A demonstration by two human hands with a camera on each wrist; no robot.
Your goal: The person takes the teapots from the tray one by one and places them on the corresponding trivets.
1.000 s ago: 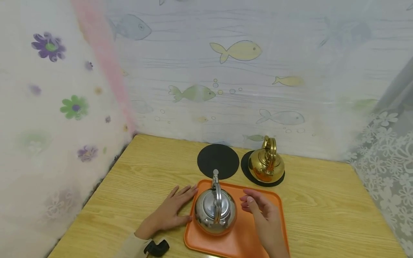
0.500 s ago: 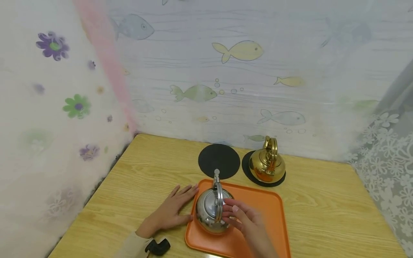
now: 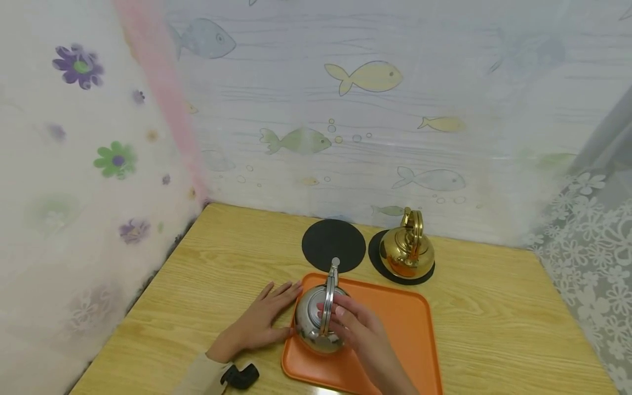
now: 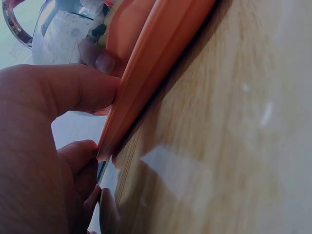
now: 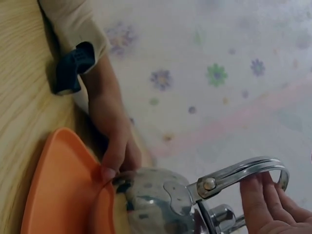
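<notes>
In the head view a silver kettle (image 3: 321,323) stands on the left part of an orange tray (image 3: 415,351). My right hand (image 3: 362,332) reaches its raised handle (image 5: 239,171) from the right. The fingers pass under the handle into its loop, and the thumb stays on the near side, not wrapped over it. In the right wrist view the fingertips touch the handle's inner side. With fingers spread, my left hand (image 3: 261,323) lies at the tray's left edge. Its thumb (image 4: 92,87) touches the tray wall in the left wrist view.
A gold kettle (image 3: 407,252) sits on a black round mat (image 3: 377,260) at the back right. Left of it lies another black round mat (image 3: 333,244). A patterned curtain stands behind the wooden table (image 3: 494,318). The left wrist wears a black device (image 3: 240,376).
My right hand has moved left from beside the silver kettle until its fingers entered the handle loop. The kettle has turned and shifted slightly left. The left hand stays in place.
</notes>
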